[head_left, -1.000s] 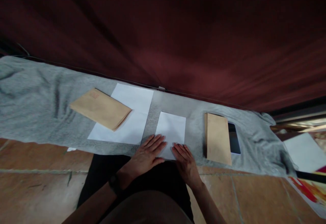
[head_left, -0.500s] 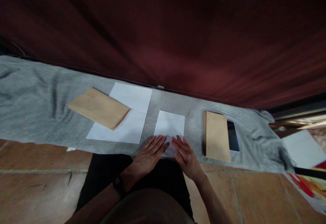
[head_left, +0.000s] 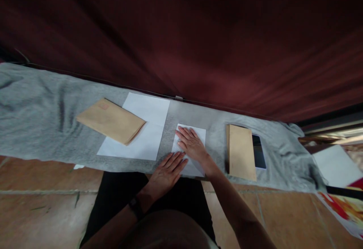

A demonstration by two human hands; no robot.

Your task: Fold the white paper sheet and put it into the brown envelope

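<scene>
A small white sheet of paper (head_left: 195,167), seemingly folded, lies on the grey cloth in front of me. My right hand (head_left: 192,143) rests flat on its upper part, fingers spread and pointing up to the left. At the sheet's lower left edge lies my left hand (head_left: 166,171), palm down with its fingers stretched out. Neither hand grips anything. Left of them, brown envelopes (head_left: 112,120) lie aslant over larger white paper (head_left: 146,107). To the right is a stack of brown envelopes (head_left: 242,152), partly covering a dark-screened phone (head_left: 258,152).
The grey cloth (head_left: 42,120) covers a narrow, long surface. A dark red curtain (head_left: 181,45) hangs behind its far edge. Tiled floor (head_left: 42,203) shows below the near edge. At the far right are a white sheet (head_left: 337,166) and a colourful printed item (head_left: 343,211).
My right hand has moved up from the near edge of the small sheet to its upper part, uncovering the lower right. My left hand has hardly moved.
</scene>
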